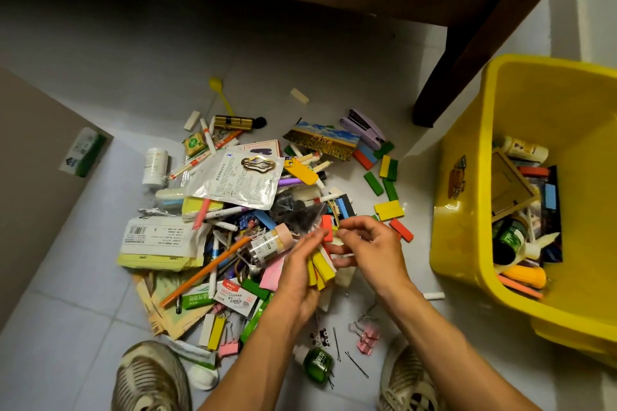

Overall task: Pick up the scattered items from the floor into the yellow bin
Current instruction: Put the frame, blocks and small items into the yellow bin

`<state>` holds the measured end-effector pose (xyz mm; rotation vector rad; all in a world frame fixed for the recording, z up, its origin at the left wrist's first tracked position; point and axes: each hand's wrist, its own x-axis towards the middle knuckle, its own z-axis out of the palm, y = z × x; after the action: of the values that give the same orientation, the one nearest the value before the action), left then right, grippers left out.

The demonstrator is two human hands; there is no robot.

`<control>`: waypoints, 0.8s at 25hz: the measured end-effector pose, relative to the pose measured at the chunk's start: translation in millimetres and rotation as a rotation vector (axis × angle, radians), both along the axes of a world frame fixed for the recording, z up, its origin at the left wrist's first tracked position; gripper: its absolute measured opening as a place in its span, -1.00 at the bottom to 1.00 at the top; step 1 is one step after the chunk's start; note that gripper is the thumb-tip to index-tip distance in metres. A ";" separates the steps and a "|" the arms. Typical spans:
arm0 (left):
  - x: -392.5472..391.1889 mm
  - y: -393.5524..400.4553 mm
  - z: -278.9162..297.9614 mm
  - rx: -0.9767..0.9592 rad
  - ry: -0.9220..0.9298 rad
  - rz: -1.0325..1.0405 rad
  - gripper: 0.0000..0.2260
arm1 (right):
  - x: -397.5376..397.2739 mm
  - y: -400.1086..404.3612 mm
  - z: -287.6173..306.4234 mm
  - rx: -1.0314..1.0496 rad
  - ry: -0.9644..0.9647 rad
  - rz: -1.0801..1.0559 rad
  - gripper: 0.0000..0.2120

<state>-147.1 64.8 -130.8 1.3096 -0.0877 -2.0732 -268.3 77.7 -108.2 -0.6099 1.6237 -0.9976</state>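
Hands met at lower centre of the frame, right over the pile of scattered items (233, 210). Left hand (300, 269) was curled round a fanned bunch of flat blocks (322, 265), mostly yellow with some white, a red one poking up at the top. Right hand (369, 243) had its fingers bent and its fingertips (344, 227) pinching at the top of that same bunch, near the red block; couldn't tell exactly which piece it had.

Yellow bin (467, 183) sat on the tiled floor (100, 310) at the right edge of the frame, well apart from both hands, already holding bottles, blocks and a wooden frame.

Pile filled the middle: an orange pencil (203, 272), a clear packet with a gold hair clip (235, 182), a purple stapler (365, 128) toward upper centre, green blocks (380, 183) between the pile and the bin. A green bottle (317, 365) and pink binder clips (367, 339) lay at the bottom between two worn sneakers (150, 377). A dark table leg (467, 60) stood upper right.
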 end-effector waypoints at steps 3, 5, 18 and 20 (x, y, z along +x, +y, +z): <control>15.4 -6.8 -4.7 0.090 0.004 0.067 -0.76 | 2.5 -20.1 -25.0 0.020 0.426 0.231 -0.90; 24.6 -7.5 -7.3 0.126 0.028 0.101 -0.78 | 7.9 -28.4 -41.6 0.020 0.809 0.525 -0.83; 9.7 -11.9 -4.4 0.100 0.022 0.058 -0.69 | -60.2 -16.8 -56.5 0.038 0.815 0.311 -0.83; 5.8 -12.2 -1.3 0.100 0.017 0.056 -0.66 | -59.2 -25.2 -65.3 0.096 1.006 0.549 -0.76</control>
<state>-141.3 52.6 -132.1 1.3382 0.0605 -2.0641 -327.4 52.5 -173.5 -1.5467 2.1321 -0.1611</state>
